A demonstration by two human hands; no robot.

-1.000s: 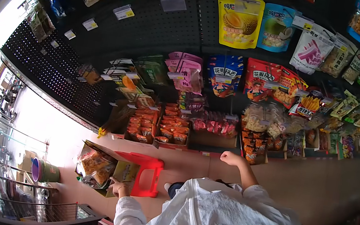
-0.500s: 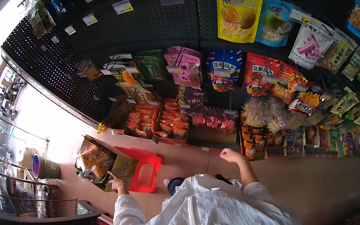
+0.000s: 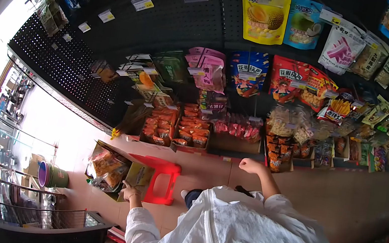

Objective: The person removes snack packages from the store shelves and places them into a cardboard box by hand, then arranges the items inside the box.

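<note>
On my feed, the scene sits slightly further toward one o'clock than a second ago: yellow pouch (image 3: 263,18), open box (image 3: 141,176) and red stool (image 3: 172,184) together. Left hand (image 3: 131,193) and right hand (image 3: 250,166) (a smaller shift there) have risen toward twelve.

I see dark shelving (image 3: 185,21) with a pegboard back curving across the upper frame, its bare perforated panel (image 3: 54,56) reaching the left. Strong white light (image 3: 2,35) floods in along the left edge, too glaring for me to tell window from doorway. Pale tan floor tiles (image 3: 212,170) run across the middle; wire racks (image 3: 17,178) stand at lower left.
</note>
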